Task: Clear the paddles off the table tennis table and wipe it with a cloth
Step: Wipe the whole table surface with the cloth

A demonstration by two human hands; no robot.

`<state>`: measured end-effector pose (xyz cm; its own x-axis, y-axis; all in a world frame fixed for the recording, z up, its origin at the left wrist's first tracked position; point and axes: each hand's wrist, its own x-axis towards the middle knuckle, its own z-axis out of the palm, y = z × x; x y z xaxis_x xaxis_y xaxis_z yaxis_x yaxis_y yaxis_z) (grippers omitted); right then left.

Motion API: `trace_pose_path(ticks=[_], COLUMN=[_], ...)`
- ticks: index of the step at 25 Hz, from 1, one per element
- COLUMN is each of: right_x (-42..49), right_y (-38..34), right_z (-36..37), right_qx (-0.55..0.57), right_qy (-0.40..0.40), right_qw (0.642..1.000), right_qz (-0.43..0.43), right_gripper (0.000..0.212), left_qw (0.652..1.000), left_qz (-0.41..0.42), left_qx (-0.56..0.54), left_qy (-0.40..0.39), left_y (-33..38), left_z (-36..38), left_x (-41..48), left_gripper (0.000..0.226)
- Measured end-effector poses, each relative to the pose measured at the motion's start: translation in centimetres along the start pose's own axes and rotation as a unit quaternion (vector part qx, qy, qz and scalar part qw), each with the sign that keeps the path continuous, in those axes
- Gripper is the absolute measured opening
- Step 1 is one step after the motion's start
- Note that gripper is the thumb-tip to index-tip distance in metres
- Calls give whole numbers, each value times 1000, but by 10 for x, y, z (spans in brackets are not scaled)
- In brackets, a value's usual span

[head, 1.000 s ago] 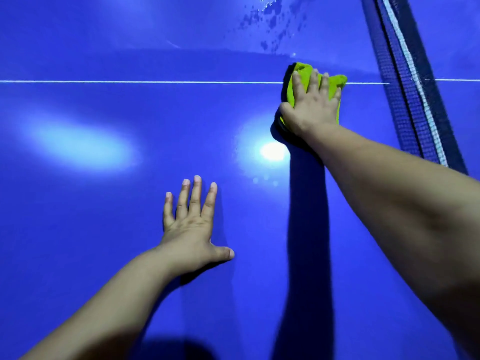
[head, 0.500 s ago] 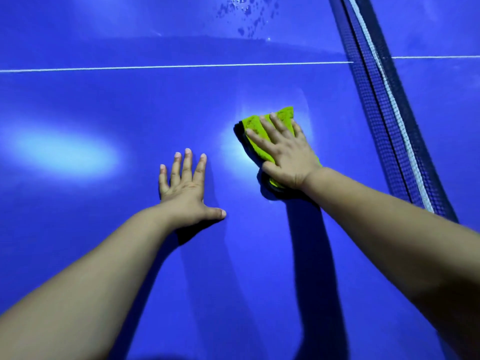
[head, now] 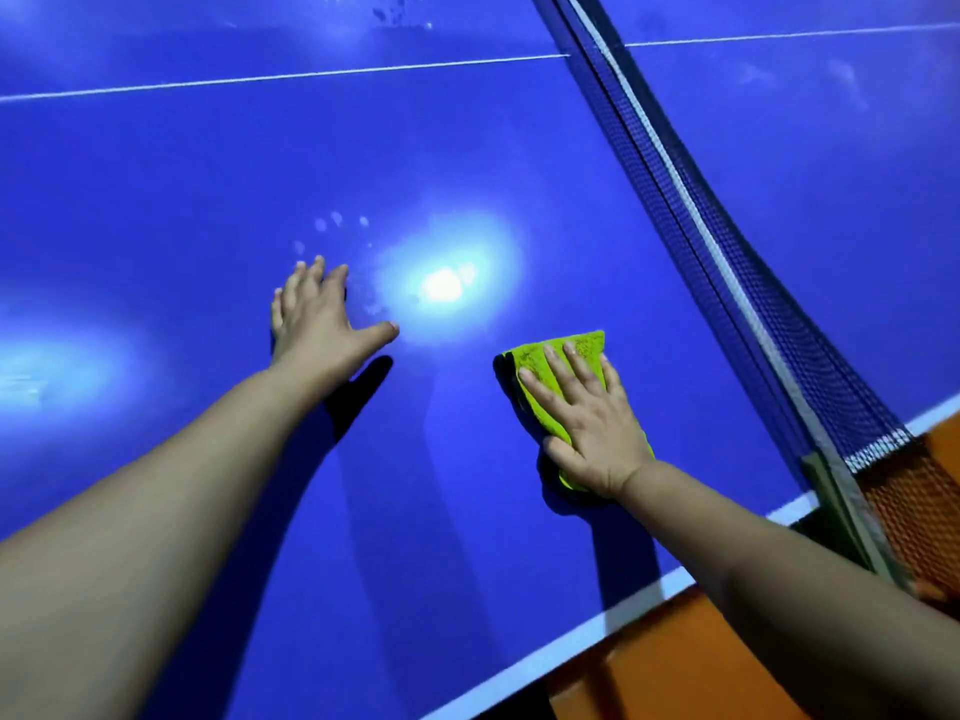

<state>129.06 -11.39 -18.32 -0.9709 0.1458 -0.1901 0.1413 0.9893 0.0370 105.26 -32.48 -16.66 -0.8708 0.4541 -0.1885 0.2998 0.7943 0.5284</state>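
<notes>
The blue table tennis table (head: 182, 200) fills the view. A folded lime-green cloth (head: 545, 356) lies on it near the white side line, and my right hand (head: 587, 423) presses flat on it with straight fingers. My left hand (head: 317, 319) is spread with straight fingers just over or on the blue surface to the left of the cloth. Faint fingerprints (head: 337, 226) mark the surface just beyond it. No paddle is in view.
The dark net (head: 691, 215) runs diagonally down the right side to its post (head: 841, 501) at the table edge. A white centre line (head: 260, 77) crosses the far part. Wet spots (head: 400, 15) show at the top. Orange floor (head: 675, 662) lies beyond the near edge.
My right hand has dragged the cloth from the far centre line back toward the near side edge. My left hand has shifted back a little, leaving fingerprints. The table edge has come into view.
</notes>
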Motion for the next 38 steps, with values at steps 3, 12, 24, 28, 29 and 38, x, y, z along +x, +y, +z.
trace_pose_path(ticks=[3,12,24,28,29,38], right_x=[-58,-72,173,258,278,440], right_y=[-25,-140,-129,-113,-110,-78], right_z=[7,-1,-38,-51,-55,-81], right_qx=[21,121,158,152,151,96], right_qy=[-2,-49,-5,9,10,14], right_qw=[997,853,849,874,880,958], right_qz=[71,505,504,462,449,271], right_gripper=[80,75,79,78,78,72], left_qw=[1000,996,987,979,977,971], left_qz=[0,-12,-23,-15,-16,-23], left_qx=[12,73,153,170,172,180], left_qy=[-6,-45,-43,-111,-123,-153], left_y=[-8,-45,-69,-77,-79,-84], left_z=[1,-28,-48,-49,-48,-46], left_x=[-42,-66,53,74,75,82], left_gripper=[87,92,114,126,126,120])
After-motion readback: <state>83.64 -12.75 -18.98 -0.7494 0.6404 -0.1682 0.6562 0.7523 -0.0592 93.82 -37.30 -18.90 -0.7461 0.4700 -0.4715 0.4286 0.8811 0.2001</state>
